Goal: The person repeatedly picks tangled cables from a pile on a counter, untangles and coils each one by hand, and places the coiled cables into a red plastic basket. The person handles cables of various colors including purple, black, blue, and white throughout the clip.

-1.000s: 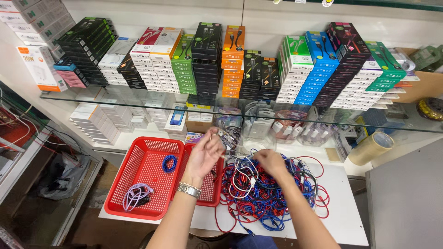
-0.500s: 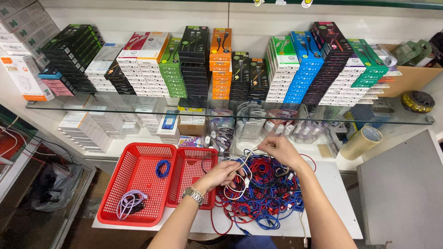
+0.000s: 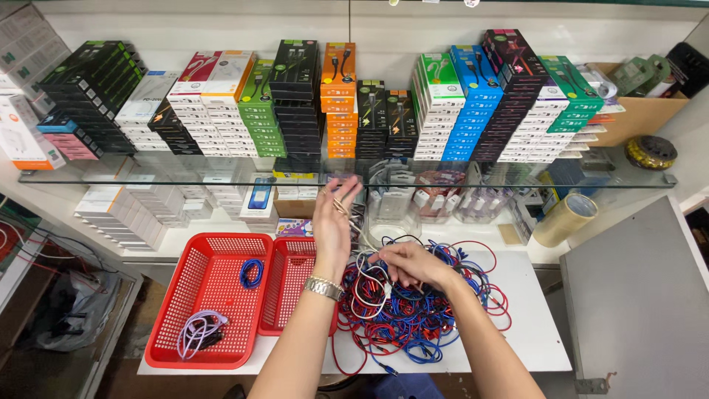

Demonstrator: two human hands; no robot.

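Fingers of left hand (image 3: pixel 334 225) have risen, pinching a white cable (image 3: pixel 363 277); right hand (image 3: pixel 410 264) stays gripping the cable pile (image 3: pixel 421 310).

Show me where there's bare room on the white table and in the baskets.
Bare: the table's right end beyond the cable pile, and the large red basket's middle between the blue coil and lilac coil. Crowded: around both hands, left and right.

Glossy red plastic mesh basket (image 3: pixel 193 325), clear glass shelf (image 3: pixel 111 178), shiny metal wristwatch (image 3: pixel 323 287).
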